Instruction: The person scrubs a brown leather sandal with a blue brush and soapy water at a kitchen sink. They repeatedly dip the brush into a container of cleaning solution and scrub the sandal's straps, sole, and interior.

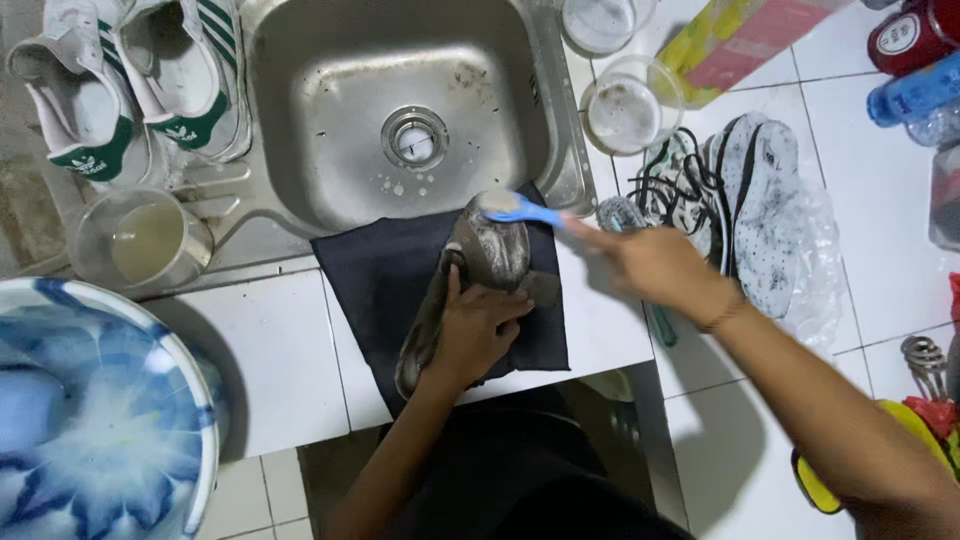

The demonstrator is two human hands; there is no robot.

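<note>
A grey, soapy shoe (487, 255) lies on a dark cloth (385, 285) spread over the sink's front edge. My left hand (476, 330) presses down on the shoe's heel half, fingers wrapped over it. My right hand (650, 262) grips a blue-handled brush (520, 209) whose white bristle head rests on the shoe's toe end. The right hand is blurred.
A steel sink (330, 110) lies beyond the cloth. White and green sneakers (130, 80) stand on the drainboard beside a plastic cup (145, 240). A blue patterned basin (90, 400) sits left. Insoles and laces (735, 200), two clear cups (625, 105) and bottles (915, 60) lie right.
</note>
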